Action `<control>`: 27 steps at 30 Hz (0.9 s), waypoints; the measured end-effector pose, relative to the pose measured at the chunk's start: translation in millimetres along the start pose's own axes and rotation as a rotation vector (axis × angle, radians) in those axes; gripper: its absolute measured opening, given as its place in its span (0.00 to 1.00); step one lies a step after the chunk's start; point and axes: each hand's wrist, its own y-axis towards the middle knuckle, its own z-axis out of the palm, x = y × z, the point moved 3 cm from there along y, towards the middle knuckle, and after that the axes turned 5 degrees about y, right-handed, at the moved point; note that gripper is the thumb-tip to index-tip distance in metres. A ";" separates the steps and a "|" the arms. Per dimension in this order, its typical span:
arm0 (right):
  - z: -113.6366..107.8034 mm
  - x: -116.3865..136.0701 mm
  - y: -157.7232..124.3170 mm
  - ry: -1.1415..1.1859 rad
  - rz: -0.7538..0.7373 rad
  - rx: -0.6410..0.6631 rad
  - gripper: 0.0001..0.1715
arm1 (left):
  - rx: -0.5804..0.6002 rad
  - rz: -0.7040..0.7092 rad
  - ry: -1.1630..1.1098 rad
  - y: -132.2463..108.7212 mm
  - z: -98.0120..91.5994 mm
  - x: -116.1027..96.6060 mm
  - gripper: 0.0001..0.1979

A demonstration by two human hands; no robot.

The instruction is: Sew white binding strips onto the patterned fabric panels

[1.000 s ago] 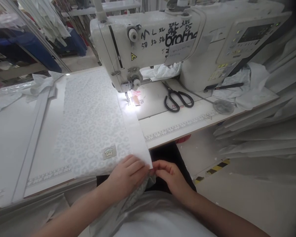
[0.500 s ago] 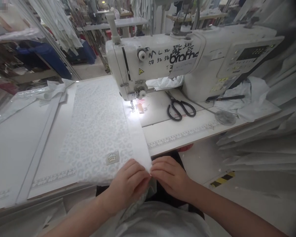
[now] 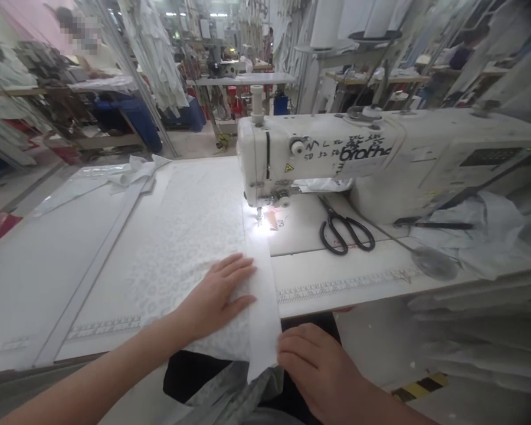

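A pale leopard-print fabric piece (image 3: 177, 248) lies on the sewing table and runs under the lit presser foot of a white sewing machine (image 3: 327, 147). Along its right edge goes a plain white strip (image 3: 262, 295). My left hand (image 3: 225, 295) rests flat on the fabric, fingers apart, fingertips at the strip. Lower down, my right hand (image 3: 310, 360) has its fingers closed on the right edge of the white strip, at the table's front. Greenish-grey fabric (image 3: 234, 395) hangs over my lap below the strip.
Black-handled scissors (image 3: 345, 230) lie right of the needle. A printed ruler (image 3: 345, 283) runs along the front edge. Crumpled white cloth (image 3: 482, 236) with a dark pen-like tool sits at the right. A long pale strip (image 3: 97, 265) lies at the left. Other workstations stand behind.
My left hand has left the strip's lower end and now lies flat further up the fabric. My right hand stays at the strip's edge. The view has tilted up.
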 end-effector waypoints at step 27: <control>-4.4 -75.5 80.1 -0.147 -0.004 0.046 0.15 | -0.019 0.064 -0.010 51.4 -5.5 43.0 0.20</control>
